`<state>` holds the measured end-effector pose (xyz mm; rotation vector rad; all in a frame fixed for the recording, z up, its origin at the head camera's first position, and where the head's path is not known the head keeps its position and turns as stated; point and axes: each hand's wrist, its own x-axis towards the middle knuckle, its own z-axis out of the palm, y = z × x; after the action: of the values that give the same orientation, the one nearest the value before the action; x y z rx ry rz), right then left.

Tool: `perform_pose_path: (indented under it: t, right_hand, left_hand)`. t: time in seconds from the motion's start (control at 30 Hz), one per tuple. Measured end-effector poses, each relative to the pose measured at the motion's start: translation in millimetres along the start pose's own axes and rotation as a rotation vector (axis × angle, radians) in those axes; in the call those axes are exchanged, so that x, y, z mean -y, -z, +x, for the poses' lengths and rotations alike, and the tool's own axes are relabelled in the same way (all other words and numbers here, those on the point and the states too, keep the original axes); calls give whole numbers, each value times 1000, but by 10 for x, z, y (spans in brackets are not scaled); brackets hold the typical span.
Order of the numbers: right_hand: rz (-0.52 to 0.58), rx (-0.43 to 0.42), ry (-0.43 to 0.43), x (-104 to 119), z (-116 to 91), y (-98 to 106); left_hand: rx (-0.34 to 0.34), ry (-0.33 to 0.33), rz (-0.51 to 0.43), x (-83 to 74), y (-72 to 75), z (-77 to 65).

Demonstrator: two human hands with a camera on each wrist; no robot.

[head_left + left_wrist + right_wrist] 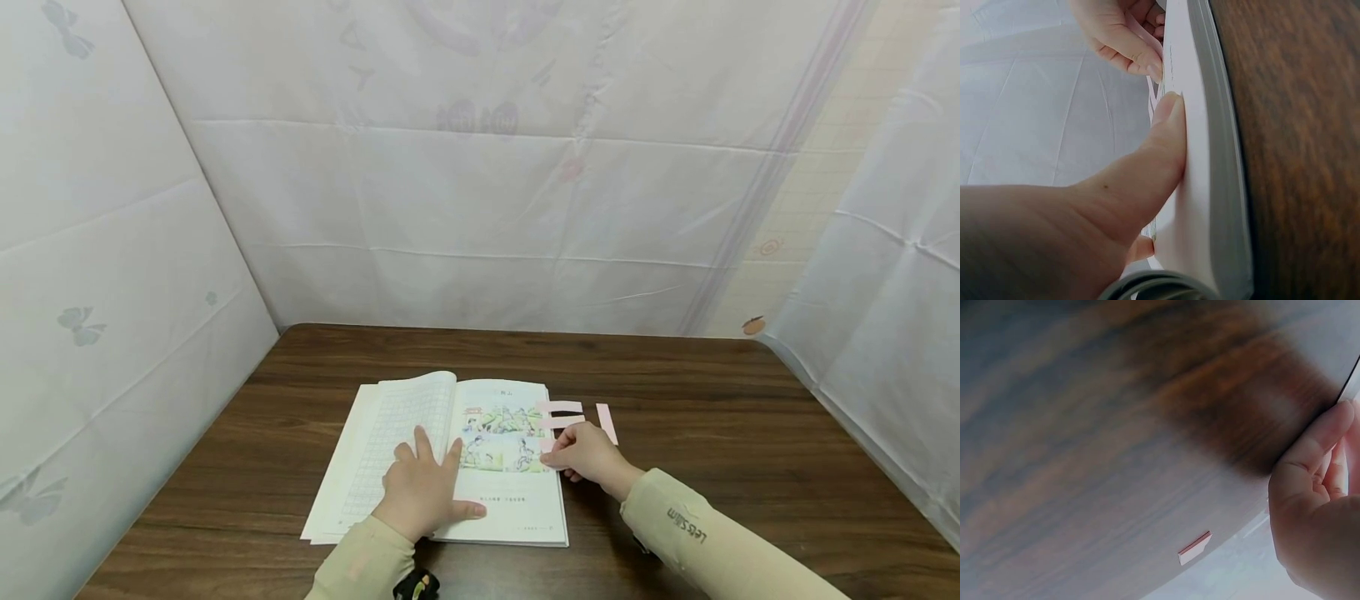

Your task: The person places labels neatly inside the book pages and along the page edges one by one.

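Pink strip (pixel 547 445) at the outer edge of the open book's (pixel 502 518) right page, pinched between the right hand's (pixel 590 454) thumb and fingers. That hand is clearly the nearer, on the strip's 3 o'clock side. From the left hand (pixel 422 492), spread flat over the fold with its thumb pointing to 3, the strip lies between 2 and 3. Much of it is covered, so I can't tell its long axis; two neighbouring strips (pixel 566 407), toward its 1 o'clock, run roughly 9 to 3, overhanging the page. I'd judge its angle across that edge matters most.
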<state>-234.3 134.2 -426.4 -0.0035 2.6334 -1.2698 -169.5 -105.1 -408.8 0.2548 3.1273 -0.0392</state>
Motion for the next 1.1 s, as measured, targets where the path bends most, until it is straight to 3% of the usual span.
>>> perform_pose_path:
  t: [0.57, 1.1]
  right_hand:
    - [-26, 8, -5, 33, 16, 2]
    - [45, 61, -20, 39, -34, 54]
  left_hand:
    - [-4, 6, -3, 4, -2, -2]
    - [-10, 1, -14, 18, -1, -18]
